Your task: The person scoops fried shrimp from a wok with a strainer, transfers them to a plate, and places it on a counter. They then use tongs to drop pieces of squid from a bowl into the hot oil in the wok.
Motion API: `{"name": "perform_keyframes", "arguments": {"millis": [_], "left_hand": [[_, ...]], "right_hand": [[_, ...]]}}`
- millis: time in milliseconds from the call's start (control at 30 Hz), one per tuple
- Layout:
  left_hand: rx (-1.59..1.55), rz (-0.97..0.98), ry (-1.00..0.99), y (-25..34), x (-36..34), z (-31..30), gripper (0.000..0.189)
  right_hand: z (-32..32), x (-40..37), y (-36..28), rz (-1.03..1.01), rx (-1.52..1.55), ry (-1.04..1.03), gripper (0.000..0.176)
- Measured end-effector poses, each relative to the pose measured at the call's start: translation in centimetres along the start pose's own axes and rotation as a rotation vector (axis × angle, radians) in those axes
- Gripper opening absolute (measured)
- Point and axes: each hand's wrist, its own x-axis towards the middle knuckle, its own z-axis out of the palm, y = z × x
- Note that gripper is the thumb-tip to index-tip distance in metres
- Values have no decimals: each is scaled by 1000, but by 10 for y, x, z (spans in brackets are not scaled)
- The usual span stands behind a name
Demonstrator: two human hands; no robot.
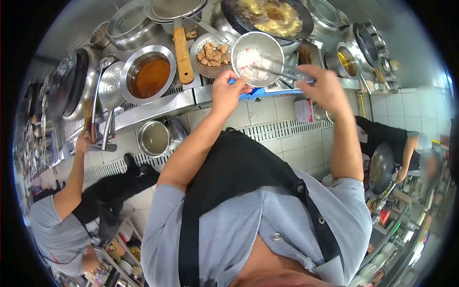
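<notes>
My left hand (229, 93) pinches the near left rim of a metal bowl (275, 50), thumb and fingers on its edge. White, pale pieces (252, 61) lie inside the bowl. My right hand (322, 86), slightly blurred, is closed on a metal utensil (289, 75), whose far end reaches into the bowl. Just left of the bowl, a perforated ladle (197, 50) holds browned chunks (213, 54). Behind the bowl is a wok (308, 24) with yellow food frying in bubbling oil (272, 18).
A bowl of brown liquid (152, 76) and a wooden-handled strainer (182, 55) sit on the left counter. A metal pot (154, 138) is below the counter edge. One co-worker (62, 215) stands left, another (401, 143) right near a second wok (381, 167).
</notes>
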Motion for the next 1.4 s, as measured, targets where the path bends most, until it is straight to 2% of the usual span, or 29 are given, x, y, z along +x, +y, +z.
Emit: {"name": "perform_keyframes", "arguments": {"millis": [67,100,167,200,300,400,433,467,533,633,667,733,800,867,900,967,1067,1100,1167,1300,1400], "left_hand": [[27,-3,-61,2,-5,1,14],[59,-2,-63,2,-5,1,15],[83,-4,-61,0,-3,-2,15],[33,-32,-40,-1,-1,-3,16],[-19,-78,-25,-1,3,-9,16],[-10,-103,-10,-2,6,-18,15],[2,-116,1,-1,5,-19,14],[18,-134,3,2,1,-19,14],[22,-125,7,0,-6,-20,14],[30,-116,8,6,-19,-25,13],[25,-113,10,8,-21,-25,13],[26,-95,17,9,-23,-29,13],[27,-97,26,6,-28,-34,13],[78,-53,-17,12,-28,-34,14],[82,-61,-25,13,-29,-33,14],[36,51,-44,11,-30,-25,17],[104,98,-89,11,-32,-16,17],[104,97,-94,9,-31,-15,17],[80,38,-71,4,-31,-19,17],[59,-36,-19,5,-21,-20,17],[75,-54,-18,7,-10,-23,13]], "right_hand": [[37,-16,-6,-16,-146,-23,38],[34,-22,-9,-5,-151,-14,38],[22,-30,-16,0,8,55,36],[4,-35,-32,86,100,61,34],[-20,-27,-31,80,184,203,33],[-31,31,-19,23,-15,280,37],[-30,64,-8,11,-206,330,43],[-23,105,19,-44,-269,418,46],[-18,161,39,79,-362,527,49],[-36,171,39,100,-286,612,59],[-41,159,40,27,-250,637,60],[-46,107,9,0,-172,554,53],[-38,45,-14,-77,-20,360,49],[-21,-4,-27,-45,35,181,47],[-18,-23,-52,89,17,85,46],[16,-33,-26,45,-117,104,43],[54,-39,-27,69,-173,84,38],[51,-42,-25,73,-173,87,38],[42,-46,-24,33,42,45,35],[5,-50,-30,146,146,83,34],[-8,-33,-21,91,190,163,34]]}}
